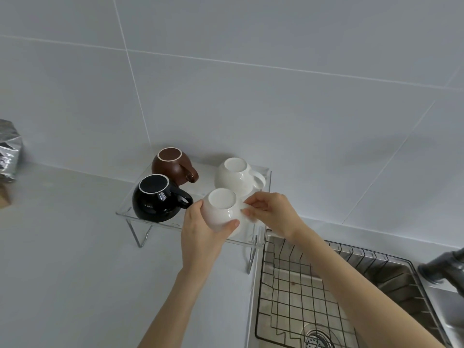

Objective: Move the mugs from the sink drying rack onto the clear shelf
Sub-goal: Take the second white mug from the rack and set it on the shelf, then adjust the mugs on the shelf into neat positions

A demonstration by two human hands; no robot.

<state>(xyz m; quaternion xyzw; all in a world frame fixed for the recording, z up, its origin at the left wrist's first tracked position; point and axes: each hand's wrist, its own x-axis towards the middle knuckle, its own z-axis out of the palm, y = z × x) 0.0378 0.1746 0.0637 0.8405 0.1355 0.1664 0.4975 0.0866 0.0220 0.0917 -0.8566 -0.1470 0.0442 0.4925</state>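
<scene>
A clear shelf (125,214) on wire legs stands on the counter against the tiled wall. Upside down on it are a brown mug (173,167), a black mug (157,198) and a white mug (234,178). A second white mug (222,209), also upside down, sits at the shelf's front right corner. My left hand (200,232) wraps its left side. My right hand (272,212) pinches its right side, where the handle is hidden. The wire drying rack (298,292) in the sink holds no mugs.
The steel sink (401,277) with its drain lies at the lower right, and a dark faucet (444,268) juts in from the right edge. A crumpled silver foil bag (8,151) stands on the counter at the far left. Grey counter spreads to the left of the shelf.
</scene>
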